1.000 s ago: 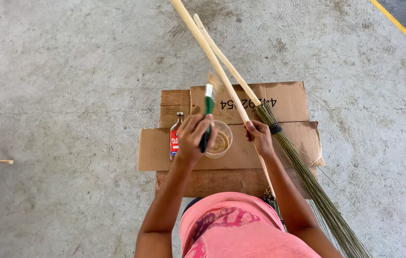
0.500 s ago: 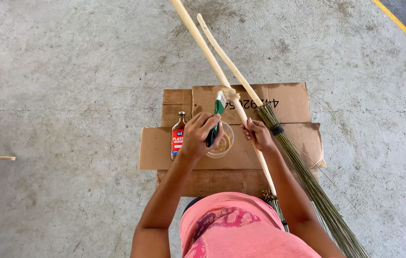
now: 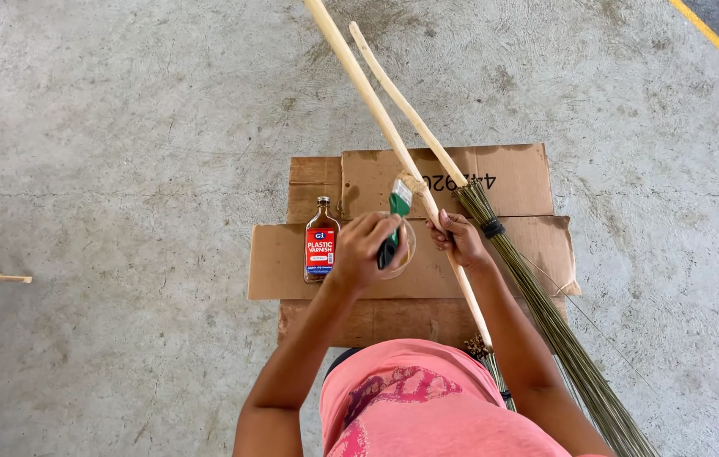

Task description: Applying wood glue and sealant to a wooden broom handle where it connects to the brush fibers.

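Over cardboard (image 3: 292,262), stick (image 3: 376,110) pointing up-left

Person wears a pink top (image 3: 427,402), coral-ish, w/ a darker magenta print (image 3: 397,391) across the front, swirly shapes, partly cut off by the frame edge. Top looks sleeveless or v. short-sleeved: both arms bare from shoulder to wrist. Left hand (image 3: 361,250) & right hand (image 3: 461,239) bare, no gloves, no watch or rings visible. A bit of dark clothing (image 3: 341,360) shows just under the top's hem.
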